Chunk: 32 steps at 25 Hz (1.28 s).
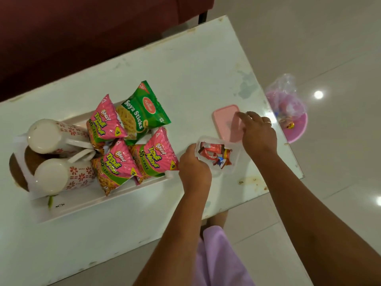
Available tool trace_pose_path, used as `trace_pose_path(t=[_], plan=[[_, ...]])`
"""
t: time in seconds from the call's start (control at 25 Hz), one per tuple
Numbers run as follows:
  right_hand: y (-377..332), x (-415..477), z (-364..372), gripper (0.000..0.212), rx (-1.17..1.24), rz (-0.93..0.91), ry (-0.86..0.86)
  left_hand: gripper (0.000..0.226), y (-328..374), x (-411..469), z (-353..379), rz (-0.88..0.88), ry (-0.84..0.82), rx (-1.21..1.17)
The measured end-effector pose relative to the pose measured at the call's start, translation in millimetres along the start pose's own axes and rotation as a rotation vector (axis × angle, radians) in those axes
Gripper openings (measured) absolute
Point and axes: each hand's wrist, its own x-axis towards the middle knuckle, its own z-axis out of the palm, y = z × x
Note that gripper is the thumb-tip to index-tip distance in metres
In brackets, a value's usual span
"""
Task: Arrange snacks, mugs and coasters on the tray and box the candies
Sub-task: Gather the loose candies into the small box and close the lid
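Now the left hand (194,168) pinches a small clear plastic box (237,154) of red candies (215,155) by the white table's (185,79) right edge; the right hand (258,132) touches a flat pink lid (223,118) with loosely spread fingers.

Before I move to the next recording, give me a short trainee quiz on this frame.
1. True or false: the pink lid is already on the clear box.
2. How many pink Bingo packets lie on the tray? A two, B three, C five.
3. Fill in: the ___ hand holds the box of candies.
Key: 1 false, it lies beside the box, the right hand on it; 2 B; 3 left hand.
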Motion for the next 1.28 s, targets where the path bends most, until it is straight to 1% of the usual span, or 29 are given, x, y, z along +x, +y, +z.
trace_pose_path(t=[0.12, 0.16, 0.24, 0.32, 0.4, 0.48, 0.56, 0.68, 0.72, 0.76, 0.88, 0.92, 1.0, 1.12, 1.2, 1.28], plan=[[10, 4, -6, 0.057, -0.052, 0.052, 0.039, 0.044, 9, 6, 5, 0.050, 0.036, 0.103], [10, 8, -8, 0.055, -0.025, 0.058, 0.027, 0.045, 12, 9, 7, 0.064, 0.048, 0.129], [8, 14, -10, 0.049, 0.023, 0.030, -0.063, 0.052, 16, 11, 10, 0.078, 0.063, 0.132], [6, 14, -9, 0.061, 0.016, -0.001, -0.152, 0.062, 18, 4, 15, 0.063, 0.064, 0.049], [5, 11, -7, 0.071, 0.037, 0.002, -0.141, 0.070, 18, -4, 20, 0.007, 0.063, -0.071], [4, 11, -4, 0.071, 0.083, 0.004, -0.130, 0.072, 18, -10, 25, -0.088, 0.058, -0.205], [5, 12, -9, 0.071, 0.138, 0.021, -0.139, 0.070, 19, -14, 26, -0.164, 0.044, -0.316], [17, 10, -32, 0.078, 0.428, 0.193, -0.034, 0.057, 19, -15, 24, -0.159, 0.037, -0.373], [18, 5, -38, 0.080, 0.499, 0.211, 0.001, 0.053, 19, -13, 23, -0.154, 0.039, -0.387], [14, -1, -43, 0.082, 0.529, 0.190, -0.002, 0.048, 19, -11, 21, -0.156, 0.037, -0.417], [-15, -29, -35, 0.087, 0.503, 0.035, -0.160, 0.042, 20, -4, 20, -0.173, 0.009, -0.527], [-25, -36, -29, 0.087, 0.479, -0.009, -0.187, 0.042, 21, -2, 20, -0.169, 0.003, -0.537], [-38, -44, -19, 0.087, 0.417, -0.074, -0.174, 0.041, 21, 3, 19, -0.155, 0.007, -0.515], [-44, -47, -8, 0.085, 0.319, -0.097, -0.100, 0.039, 19, 10, 19, -0.130, 0.038, -0.427], [-46, -50, -4, 0.085, 0.333, -0.106, -0.074, 0.037, 16, 15, 19, -0.130, 0.065, -0.407], [-45, -50, -2, 0.083, 0.361, -0.155, -0.070, 0.036, 14, 18, 18, -0.138, 0.083, -0.418]])
